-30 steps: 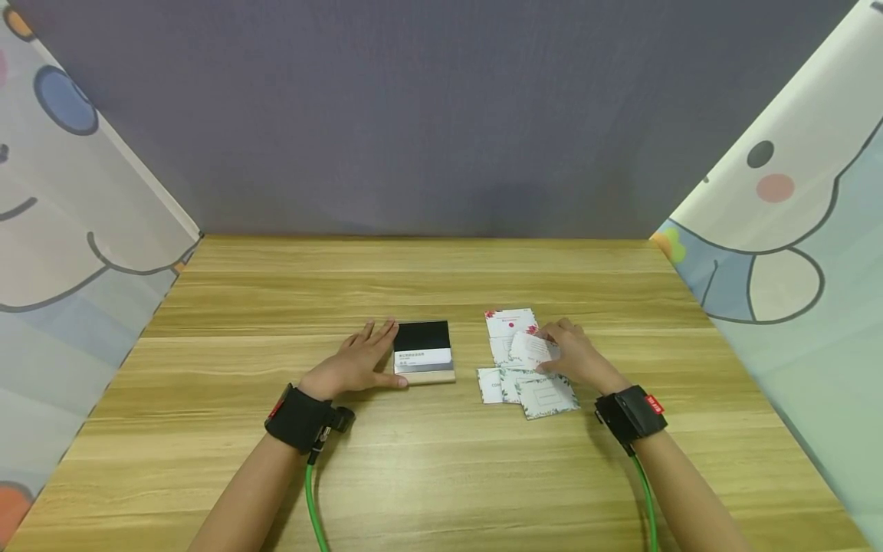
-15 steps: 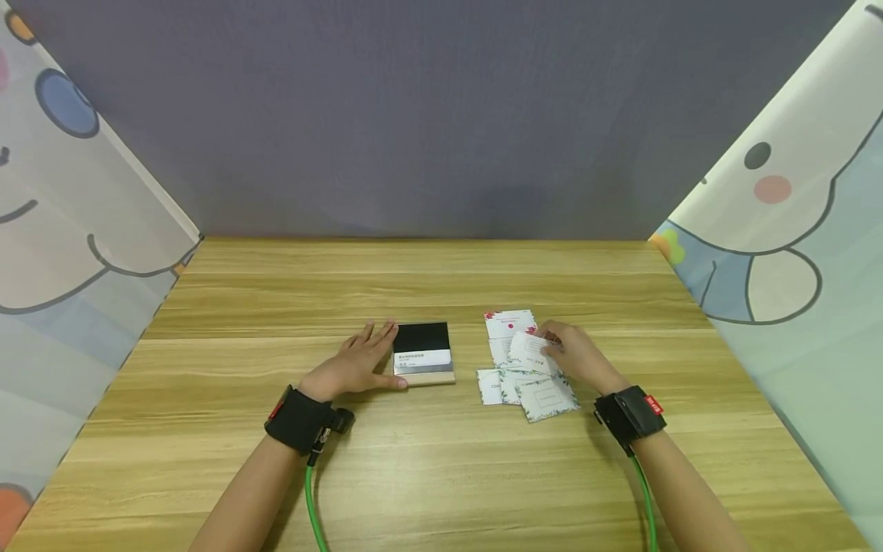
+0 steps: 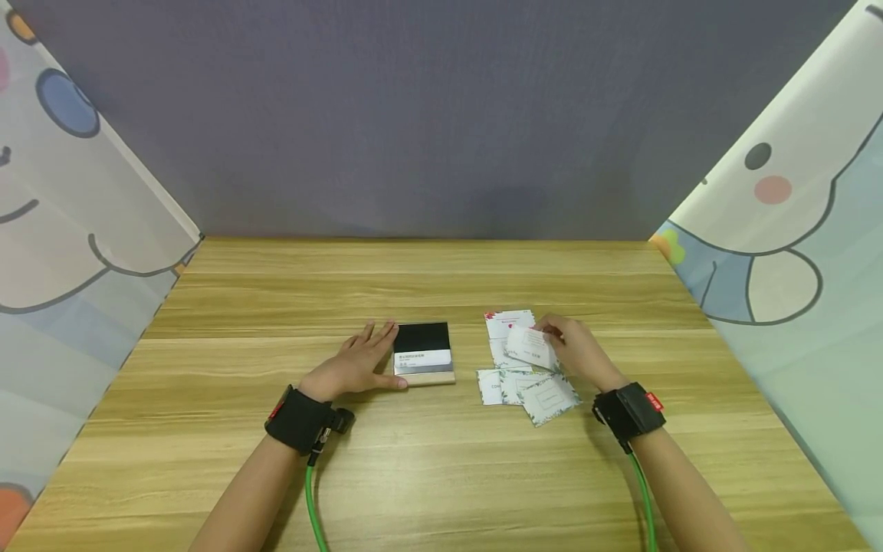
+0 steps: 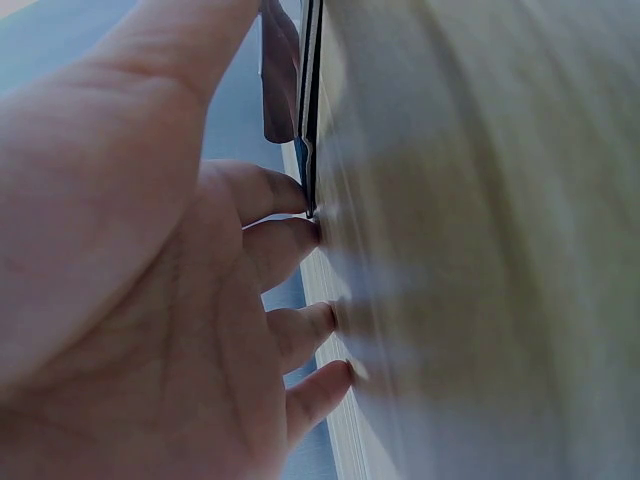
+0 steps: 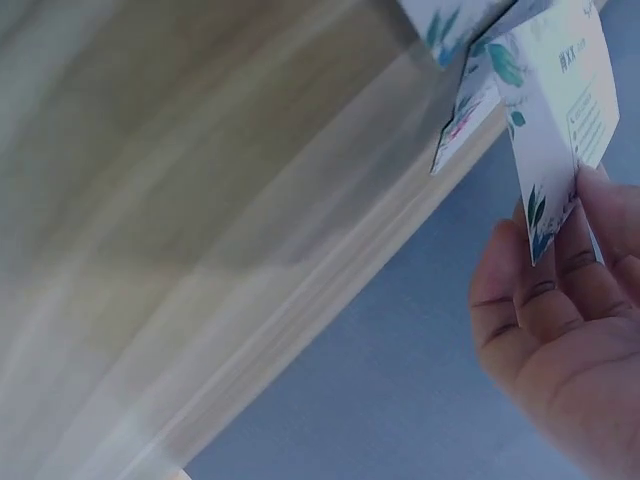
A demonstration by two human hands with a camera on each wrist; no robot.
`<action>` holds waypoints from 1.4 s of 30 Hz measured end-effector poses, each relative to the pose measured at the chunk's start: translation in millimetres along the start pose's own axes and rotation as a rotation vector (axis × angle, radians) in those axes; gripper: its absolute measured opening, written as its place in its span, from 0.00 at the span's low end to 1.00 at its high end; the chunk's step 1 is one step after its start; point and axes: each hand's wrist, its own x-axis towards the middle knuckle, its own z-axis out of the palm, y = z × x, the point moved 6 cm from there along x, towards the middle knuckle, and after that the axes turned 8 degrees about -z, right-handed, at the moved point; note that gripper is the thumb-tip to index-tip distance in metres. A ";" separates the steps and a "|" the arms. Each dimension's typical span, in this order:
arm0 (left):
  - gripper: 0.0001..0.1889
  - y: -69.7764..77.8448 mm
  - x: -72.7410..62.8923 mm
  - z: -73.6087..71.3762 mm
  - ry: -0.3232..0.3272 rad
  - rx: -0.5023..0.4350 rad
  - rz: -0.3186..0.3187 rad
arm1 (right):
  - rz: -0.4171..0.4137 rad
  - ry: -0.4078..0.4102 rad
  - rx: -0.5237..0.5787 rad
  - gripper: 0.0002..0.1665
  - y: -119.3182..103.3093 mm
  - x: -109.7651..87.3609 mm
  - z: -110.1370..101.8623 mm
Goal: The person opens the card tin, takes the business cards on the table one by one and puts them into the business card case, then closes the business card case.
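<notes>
My left hand (image 3: 355, 364) lies with fingers spread at the left side of a flat card case (image 3: 422, 336), its thumb and fingertips at the edge. The case is black at the far part, with a white printed band and a pale metallic near part. In the left wrist view the case's thin dark edge (image 4: 311, 120) shows beside the fingers. My right hand (image 3: 578, 354) pinches a white business card (image 3: 530, 346) at its right side, tilted above other cards. Green leaves and small print show on this card (image 5: 560, 95) in the right wrist view.
Several loose cards overlap under and around the held one: a red-flowered card (image 3: 509, 319) at the back, a leaf-edged card (image 3: 549, 400) nearest me and a small white card (image 3: 489, 386) at the left. All lie on the wooden table (image 3: 428, 475), before a grey panel (image 3: 428, 115).
My right hand has raised and tilted the pinched card, which has turned in the fingers. The leaf-edged card nearest me has shifted and rotated slightly. My left hand and the case have stayed still.
</notes>
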 end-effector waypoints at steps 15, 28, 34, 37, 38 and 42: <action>0.51 0.5 0.5 0.1 -0.005 -0.010 0.000 | -0.051 0.007 -0.001 0.12 -26.9 21.6 5.1; 0.51 1.1 -0.3 -0.6 -0.002 -0.009 0.003 | -0.142 0.004 -0.003 0.14 -60.0 44.5 17.9; 0.51 1.8 -1.2 -1.7 0.009 -0.005 0.007 | -0.189 -0.016 0.049 0.16 -76.4 56.0 32.7; 0.51 1.7 -1.5 -1.8 0.012 0.002 0.006 | -0.214 -0.033 0.056 0.17 -84.6 59.8 38.1; 0.51 1.5 -1.4 -1.8 0.013 0.003 0.007 | -0.215 -0.039 0.059 0.17 -87.2 61.2 39.5; 0.51 0.5 -0.6 -1.9 0.013 0.006 0.005 | -0.226 -0.053 0.069 0.17 -96.6 66.1 44.4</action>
